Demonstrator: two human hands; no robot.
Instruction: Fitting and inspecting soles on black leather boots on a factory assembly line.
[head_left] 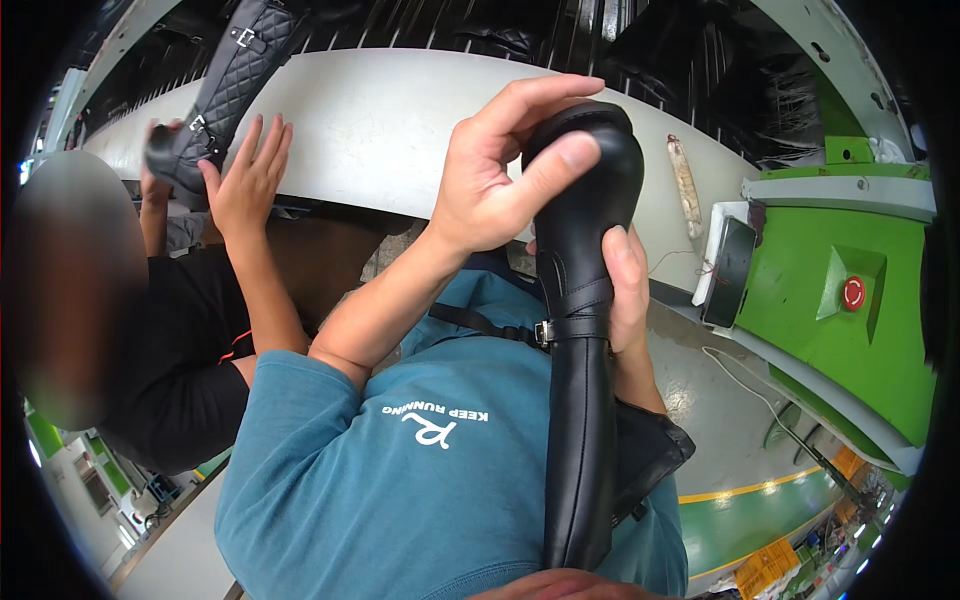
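Note:
A tall black boot [590, 200] is held toe-up in front of my chest, its shaft running down along my shirt. A strap with a small metal buckle [544, 333] circles the ankle. My left hand [485, 185] is closed around the toe end, the thumb lying over the smooth upper and the fingers behind it toward the sole. Lower down, my right hand [627, 285] grips the boot from its right side near the ankle. Part of the right palm and fingers is hidden behind the boot.
A white worktop [360, 130] curves ahead, with a taped, worn stick-like tool [685, 185] on it. To the right, a phone [730, 272] leans by a green machine [800, 260] with a red button [853, 294]. At left, a co-worker's hands are at a quilted black boot [232, 85].

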